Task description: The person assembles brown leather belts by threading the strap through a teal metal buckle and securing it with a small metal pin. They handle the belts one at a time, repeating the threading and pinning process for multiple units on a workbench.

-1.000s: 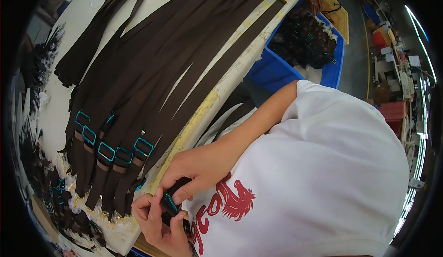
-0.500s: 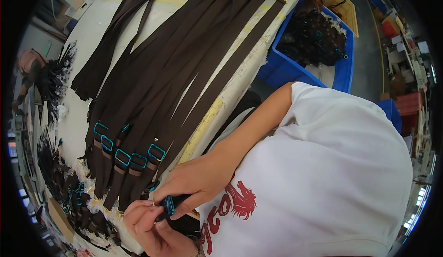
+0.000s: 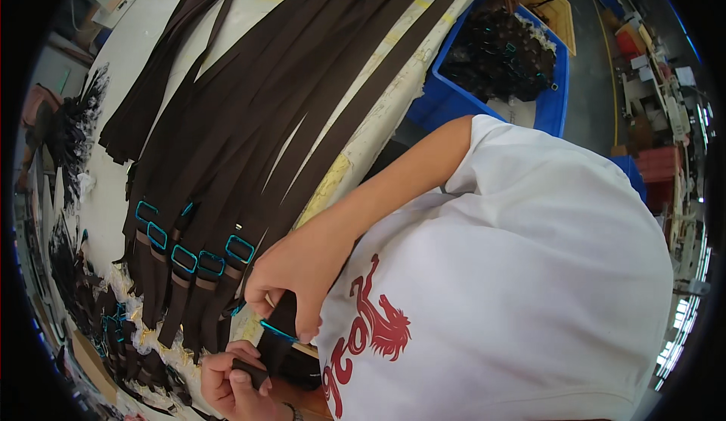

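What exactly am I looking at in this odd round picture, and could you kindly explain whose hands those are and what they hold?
There is no machine here: a person wears a wide fisheye camera on the head, looking down, so straight edges bend. The right hand pinches a blue-wrapped rectangular buckle on a dark brown strap. The left hand grips the strap end lower down. On the white table lie many long brown straps, several already with blue buckles. Behind stands a blue bin of dark parts. The white T-shirt is the person's own.
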`<state>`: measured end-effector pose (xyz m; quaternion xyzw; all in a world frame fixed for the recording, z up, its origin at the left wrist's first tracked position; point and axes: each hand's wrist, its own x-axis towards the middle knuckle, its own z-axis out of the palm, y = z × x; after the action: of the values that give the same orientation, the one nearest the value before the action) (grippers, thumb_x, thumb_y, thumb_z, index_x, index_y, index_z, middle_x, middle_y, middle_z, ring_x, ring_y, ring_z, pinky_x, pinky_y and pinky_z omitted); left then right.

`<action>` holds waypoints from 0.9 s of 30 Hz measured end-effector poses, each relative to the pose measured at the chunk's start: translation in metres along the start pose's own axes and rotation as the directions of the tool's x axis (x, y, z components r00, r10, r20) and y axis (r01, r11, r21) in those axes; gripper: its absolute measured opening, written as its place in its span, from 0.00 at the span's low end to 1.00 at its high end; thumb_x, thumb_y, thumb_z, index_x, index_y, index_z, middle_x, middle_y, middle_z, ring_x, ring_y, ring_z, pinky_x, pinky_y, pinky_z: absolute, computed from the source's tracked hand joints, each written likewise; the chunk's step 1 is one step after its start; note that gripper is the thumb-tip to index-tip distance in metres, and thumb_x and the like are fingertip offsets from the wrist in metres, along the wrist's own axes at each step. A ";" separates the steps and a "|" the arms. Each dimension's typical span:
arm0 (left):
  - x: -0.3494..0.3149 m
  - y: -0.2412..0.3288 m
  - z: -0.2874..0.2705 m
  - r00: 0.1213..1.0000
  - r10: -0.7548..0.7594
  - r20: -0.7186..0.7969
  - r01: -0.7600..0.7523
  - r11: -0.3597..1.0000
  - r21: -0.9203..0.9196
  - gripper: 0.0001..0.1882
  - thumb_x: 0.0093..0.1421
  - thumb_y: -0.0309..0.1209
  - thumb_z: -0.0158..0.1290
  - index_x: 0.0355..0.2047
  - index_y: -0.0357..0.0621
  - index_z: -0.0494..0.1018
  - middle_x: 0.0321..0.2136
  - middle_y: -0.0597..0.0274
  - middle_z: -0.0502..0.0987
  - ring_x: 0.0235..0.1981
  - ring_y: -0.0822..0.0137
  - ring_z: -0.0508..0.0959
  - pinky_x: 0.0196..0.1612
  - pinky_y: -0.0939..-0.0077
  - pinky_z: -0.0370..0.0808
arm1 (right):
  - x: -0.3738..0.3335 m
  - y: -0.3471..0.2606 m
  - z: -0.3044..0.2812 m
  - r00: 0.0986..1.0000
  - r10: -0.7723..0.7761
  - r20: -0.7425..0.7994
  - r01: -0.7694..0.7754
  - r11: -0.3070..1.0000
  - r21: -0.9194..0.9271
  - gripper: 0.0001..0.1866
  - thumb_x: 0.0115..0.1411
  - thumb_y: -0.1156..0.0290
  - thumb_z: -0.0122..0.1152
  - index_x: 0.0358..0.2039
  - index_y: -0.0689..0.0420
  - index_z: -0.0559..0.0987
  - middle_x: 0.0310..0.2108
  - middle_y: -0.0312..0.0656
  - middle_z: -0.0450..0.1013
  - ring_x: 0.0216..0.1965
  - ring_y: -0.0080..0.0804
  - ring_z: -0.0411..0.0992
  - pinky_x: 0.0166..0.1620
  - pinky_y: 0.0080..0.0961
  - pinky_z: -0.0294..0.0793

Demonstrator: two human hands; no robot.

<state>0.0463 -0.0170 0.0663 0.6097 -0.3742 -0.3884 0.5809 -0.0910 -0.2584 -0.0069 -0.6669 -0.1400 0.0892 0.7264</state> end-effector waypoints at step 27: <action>-0.023 -0.032 0.070 0.968 -0.221 -0.115 0.248 0.905 0.345 0.13 0.68 0.26 0.56 0.29 0.28 0.71 0.31 0.55 0.76 0.36 0.69 0.71 0.48 0.71 0.69 | -0.028 0.022 0.025 0.976 0.197 -0.096 -0.193 0.980 0.057 0.17 0.63 0.68 0.68 0.45 0.71 0.81 0.36 0.48 0.84 0.31 0.28 0.82 0.37 0.27 0.80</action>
<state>-0.0264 -0.0238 0.0341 0.7591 -0.3408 -0.3587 0.4231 -0.1245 -0.2414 -0.0294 -0.6636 -0.0349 0.1297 0.7359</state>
